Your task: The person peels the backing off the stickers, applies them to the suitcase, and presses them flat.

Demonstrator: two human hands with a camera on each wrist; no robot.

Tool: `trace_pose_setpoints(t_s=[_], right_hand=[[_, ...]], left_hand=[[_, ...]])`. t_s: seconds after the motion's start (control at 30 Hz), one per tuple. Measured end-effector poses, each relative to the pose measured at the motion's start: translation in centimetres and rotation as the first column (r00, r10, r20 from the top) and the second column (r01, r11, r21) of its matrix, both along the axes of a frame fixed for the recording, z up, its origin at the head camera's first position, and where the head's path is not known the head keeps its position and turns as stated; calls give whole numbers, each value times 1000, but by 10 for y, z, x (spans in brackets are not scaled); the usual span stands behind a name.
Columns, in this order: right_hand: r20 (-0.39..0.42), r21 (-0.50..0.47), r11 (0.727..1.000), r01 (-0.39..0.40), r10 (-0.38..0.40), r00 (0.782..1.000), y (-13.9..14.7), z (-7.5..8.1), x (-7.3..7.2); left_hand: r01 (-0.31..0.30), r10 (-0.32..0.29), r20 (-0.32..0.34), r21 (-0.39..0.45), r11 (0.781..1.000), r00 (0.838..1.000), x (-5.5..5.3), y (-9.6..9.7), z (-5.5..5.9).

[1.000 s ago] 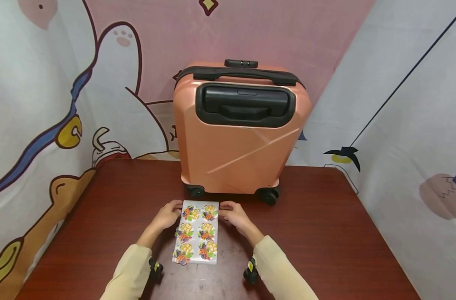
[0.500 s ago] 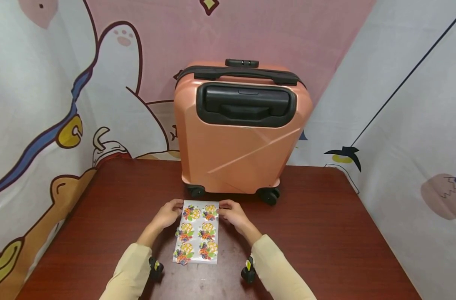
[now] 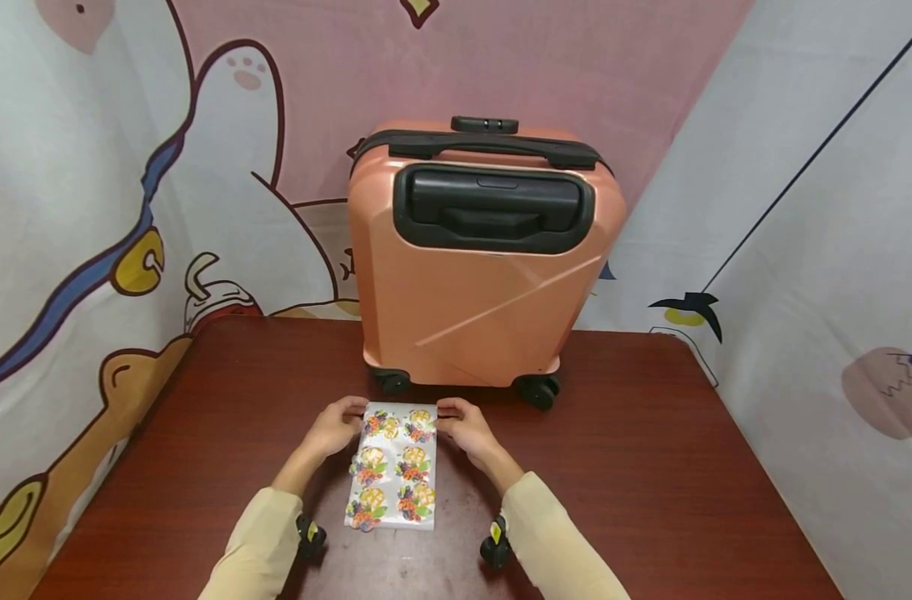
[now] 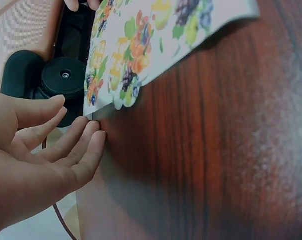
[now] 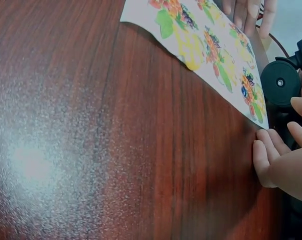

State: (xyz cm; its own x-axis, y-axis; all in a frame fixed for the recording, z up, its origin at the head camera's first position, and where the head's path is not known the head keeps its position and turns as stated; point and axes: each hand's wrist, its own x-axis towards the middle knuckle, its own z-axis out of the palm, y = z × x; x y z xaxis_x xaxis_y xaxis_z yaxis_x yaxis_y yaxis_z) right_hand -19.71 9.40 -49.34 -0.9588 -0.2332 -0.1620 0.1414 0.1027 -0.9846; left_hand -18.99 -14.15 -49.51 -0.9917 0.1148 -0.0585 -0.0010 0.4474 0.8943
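Note:
A white sheet with several colourful fruit stickers lies lengthwise on the table in the head view. My left hand is at its far left corner. In the left wrist view, the fingertips touch that corner and the thumb stands apart above. At the far right corner is my right hand. Its fingertips meet the corner in the right wrist view, with the thumb away from the sheet. Both wrist views show the long edges of the sheet curving slightly off the wood.
An orange suitcase with black trim stands upright right behind the sheet. Its black wheels rest on the reddish-brown table. Cartoon-printed cloth hangs around the back and sides.
Both hands stay at the far corners, the right one a touch closer to the sheet than a second ago. The sheet shifts very slightly toward me, and the sheen on it changes.

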Motion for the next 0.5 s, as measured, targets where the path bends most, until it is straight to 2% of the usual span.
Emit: trace_pose_setpoints(t_s=[0.1, 0.23, 0.5], right_hand=[[-10, -24, 1000, -9, 8, 1000, 0, 1, 1], [-4, -34, 999, 8, -8, 1000, 2, -7, -2], [-21, -11, 1000, 30, -30, 999, 4, -13, -3]], left_hand=[[-31, 31, -19, -5, 1000, 999, 0, 0, -2], [-66, 66, -32, -7, 998, 997, 0, 2, -3], [-114, 114, -34, -26, 993, 993, 0, 4, -2]])
